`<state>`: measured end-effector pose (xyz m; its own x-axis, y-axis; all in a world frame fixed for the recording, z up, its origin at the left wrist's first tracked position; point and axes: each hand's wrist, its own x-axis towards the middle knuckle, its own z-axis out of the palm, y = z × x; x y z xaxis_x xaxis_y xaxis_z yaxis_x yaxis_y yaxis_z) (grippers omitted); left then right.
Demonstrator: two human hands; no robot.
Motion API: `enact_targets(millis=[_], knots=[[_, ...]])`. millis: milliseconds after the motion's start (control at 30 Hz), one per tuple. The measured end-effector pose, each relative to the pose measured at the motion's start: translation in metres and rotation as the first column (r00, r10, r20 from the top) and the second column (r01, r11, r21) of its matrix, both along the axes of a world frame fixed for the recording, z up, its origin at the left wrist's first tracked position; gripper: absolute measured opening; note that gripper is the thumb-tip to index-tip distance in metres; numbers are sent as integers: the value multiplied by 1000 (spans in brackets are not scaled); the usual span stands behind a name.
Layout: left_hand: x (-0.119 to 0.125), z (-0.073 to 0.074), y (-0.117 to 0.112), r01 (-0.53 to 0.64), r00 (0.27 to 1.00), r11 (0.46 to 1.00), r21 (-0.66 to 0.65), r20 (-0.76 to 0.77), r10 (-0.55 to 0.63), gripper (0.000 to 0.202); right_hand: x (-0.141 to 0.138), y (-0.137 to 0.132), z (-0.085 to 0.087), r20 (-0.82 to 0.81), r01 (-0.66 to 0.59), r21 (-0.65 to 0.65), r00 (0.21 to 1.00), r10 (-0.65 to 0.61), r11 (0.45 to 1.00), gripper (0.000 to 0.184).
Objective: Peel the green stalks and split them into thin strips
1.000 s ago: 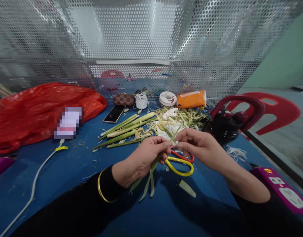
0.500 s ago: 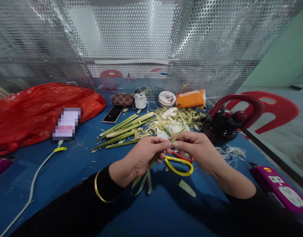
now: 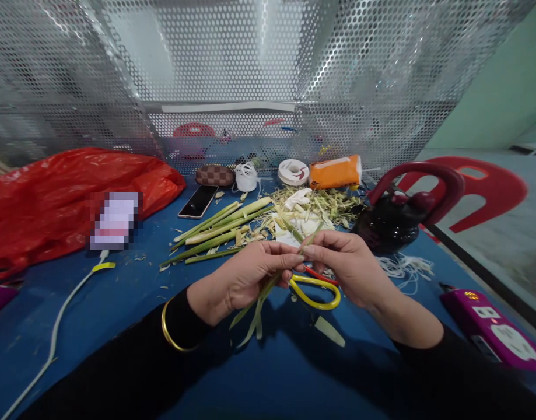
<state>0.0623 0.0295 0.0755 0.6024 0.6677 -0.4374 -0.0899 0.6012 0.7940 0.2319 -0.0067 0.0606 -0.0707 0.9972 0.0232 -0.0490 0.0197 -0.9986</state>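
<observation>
Between my two hands runs a bundle of green leaf strips [image 3: 259,306], its loose ends hanging below my left hand [image 3: 254,273]. The fingers of that hand are closed round it. My right hand [image 3: 343,262] pinches the upper part of the same strips, its fingertips touching those of my left hand. Just beneath lie scissors with one yellow handle [image 3: 315,302] and one red handle, partly hidden by my right hand. A short pale leaf piece [image 3: 329,331] rests on the table in front of them. Thick green stalks [image 3: 224,228] lie beyond my left hand.
Shredded plant scraps [image 3: 333,205] are heaped behind my hands, before a ribbon spool [image 3: 293,172] and an orange packet [image 3: 335,172]. A dark kettle-like pot [image 3: 385,224], white strings [image 3: 405,269] and a purple power strip [image 3: 490,329] stand right. Left are a red plastic bag [image 3: 66,204] and phones.
Both hands keep hold of the leaf strips and stay close together. The strips' hanging ends have shifted slightly, and the whole view has moved a little.
</observation>
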Motion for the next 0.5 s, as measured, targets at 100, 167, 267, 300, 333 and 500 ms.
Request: enact_targets(millis=[100, 167, 267, 300, 333, 500], knots=[[0, 0, -1, -42, 997, 997, 61, -61, 46, 14, -1, -1, 0, 90, 50, 55, 994, -54, 997, 21], [1, -1, -1, -79, 992, 990, 115, -92, 90, 15, -1, -1, -1, 131, 78, 81, 987, -88, 994, 23], [3, -3, -2, -100, 986, 980, 173, -113, 120, 12, -2, -1, -4, 156, 98, 104, 981, -114, 990, 24], [3, -4, -2, -92, 987, 978, 187, -115, 115, 11, -2, -1, -5, 160, 102, 105, 980, -118, 989, 24], [3, -4, -2, -82, 987, 977, 198, -117, 107, 10, -3, -1, -6, 161, 106, 107, 979, -122, 989, 24], [2, -5, -2, -64, 985, 968, 243, -138, 99, 10, -3, 0, -6, 166, 123, 95, 976, -138, 988, 25]])
